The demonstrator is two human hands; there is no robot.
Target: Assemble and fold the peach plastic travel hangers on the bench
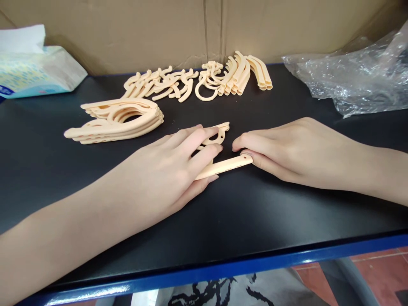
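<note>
My left hand (165, 170) lies on the black tabletop (255, 212), its fingers curled over a peach plastic hanger part (223, 165). A small peach hook piece (219, 134) shows just past its fingertips. My right hand (287, 151) comes in from the right and pinches the far end of the same straight part between thumb and fingers. Both hands meet at the table's middle.
A stack of assembled peach hangers (117, 119) lies at the left. Loose hook pieces (159, 83) and curved arm pieces (245, 72) sit at the back. A tissue pack (35, 70) is far left, a clear plastic bag (357, 72) far right. Cardboard stands behind; blue table edge (255, 263) in front.
</note>
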